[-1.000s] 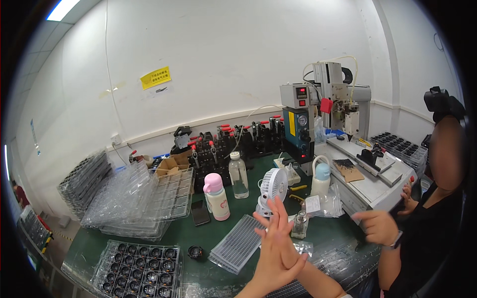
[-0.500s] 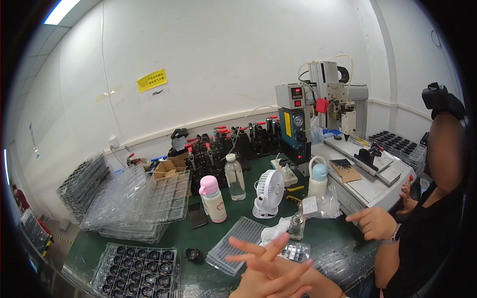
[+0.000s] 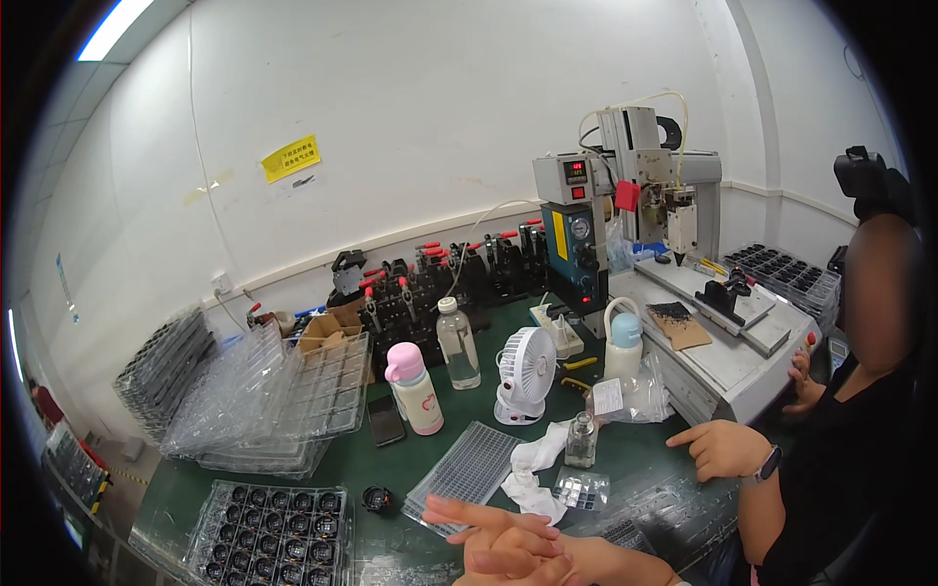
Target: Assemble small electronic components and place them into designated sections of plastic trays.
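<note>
At the lower edge my left hand (image 3: 496, 565) and my right hand (image 3: 559, 551) lie against each other, their fingers overlapping. Some fingers stretch toward the left, and no object shows between the hands. My right forearm comes in from the right; much of my left hand is cut off below. Just beyond them lie perforated grey sheets (image 3: 467, 469) and a crumpled white cloth (image 3: 532, 479). A small round black part (image 3: 376, 498) rests alone on the green table, beside a clear tray (image 3: 200, 518) of similar black parts.
A pink-capped bottle (image 3: 422, 405), clear bottle (image 3: 459, 352), white fan (image 3: 526, 381) and glass jar (image 3: 580, 444) stand ahead. Clear trays (image 3: 234, 410) are piled at left. A bench machine (image 3: 640, 195) is at right, near another person's pointing hand (image 3: 728, 452).
My spread fingers have drawn closer together and lowered toward the bottom edge. The view has shifted slightly. The other person's pointing hand stays beside the machine.
</note>
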A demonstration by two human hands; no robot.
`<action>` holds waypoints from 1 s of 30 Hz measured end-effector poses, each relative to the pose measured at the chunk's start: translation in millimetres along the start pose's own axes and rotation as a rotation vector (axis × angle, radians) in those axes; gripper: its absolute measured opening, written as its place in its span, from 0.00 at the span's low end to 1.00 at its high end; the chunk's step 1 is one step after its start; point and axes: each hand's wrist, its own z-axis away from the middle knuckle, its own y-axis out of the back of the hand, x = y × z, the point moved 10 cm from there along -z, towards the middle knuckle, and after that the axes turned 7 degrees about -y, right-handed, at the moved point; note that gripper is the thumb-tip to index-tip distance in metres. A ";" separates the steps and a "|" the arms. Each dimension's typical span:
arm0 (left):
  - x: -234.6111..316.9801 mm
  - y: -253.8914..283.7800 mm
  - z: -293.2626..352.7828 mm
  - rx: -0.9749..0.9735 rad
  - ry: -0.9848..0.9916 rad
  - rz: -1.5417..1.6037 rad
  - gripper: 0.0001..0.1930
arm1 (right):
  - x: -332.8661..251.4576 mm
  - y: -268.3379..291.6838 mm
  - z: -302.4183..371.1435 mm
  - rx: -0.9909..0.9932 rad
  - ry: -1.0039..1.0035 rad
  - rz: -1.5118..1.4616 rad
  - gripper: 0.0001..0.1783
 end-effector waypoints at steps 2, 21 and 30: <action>1.0 -2.1 8.0 0.033 0.010 0.061 0.24 | -0.4 -2.8 4.8 -0.027 -0.023 -0.093 0.23; -7.8 -29.9 35.3 0.271 0.187 0.527 0.18 | 52.7 -13.2 11.7 -0.140 -0.417 -0.834 0.18; -19.5 -31.4 39.1 0.395 0.249 0.755 0.15 | 63.3 -15.2 -1.7 -0.164 -0.660 -0.548 0.23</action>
